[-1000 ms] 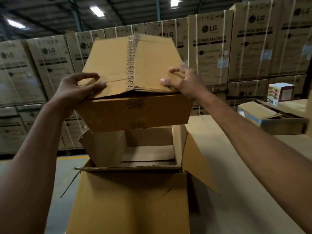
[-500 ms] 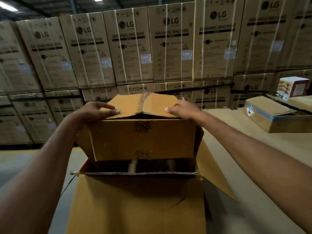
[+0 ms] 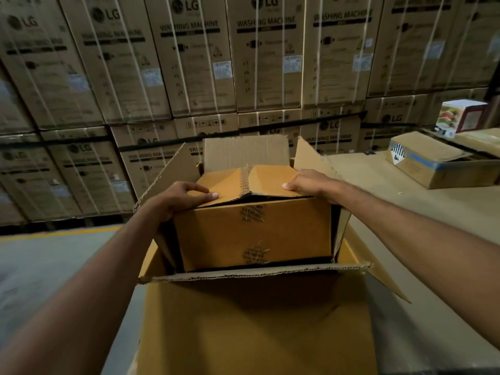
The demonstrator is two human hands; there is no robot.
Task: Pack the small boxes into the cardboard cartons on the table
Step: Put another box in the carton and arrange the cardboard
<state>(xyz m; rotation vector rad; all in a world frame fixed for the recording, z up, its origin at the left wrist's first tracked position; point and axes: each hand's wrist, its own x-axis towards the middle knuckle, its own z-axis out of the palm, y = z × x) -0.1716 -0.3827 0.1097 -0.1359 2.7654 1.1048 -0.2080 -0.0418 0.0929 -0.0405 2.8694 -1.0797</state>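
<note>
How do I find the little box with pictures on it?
Look along the table to its far right end. Behind the flat carton with blue tape, the picture box stands. It is white and colourful; everything around it is plain brown.

A warehouse: strapped washing-machine cartons [image 3: 194, 58] stacked along a concrete floor [image 3: 48, 261].

box [image 3: 254, 234] base hidden, carton [image 3: 243, 320] bottom apparently cropped
</note>
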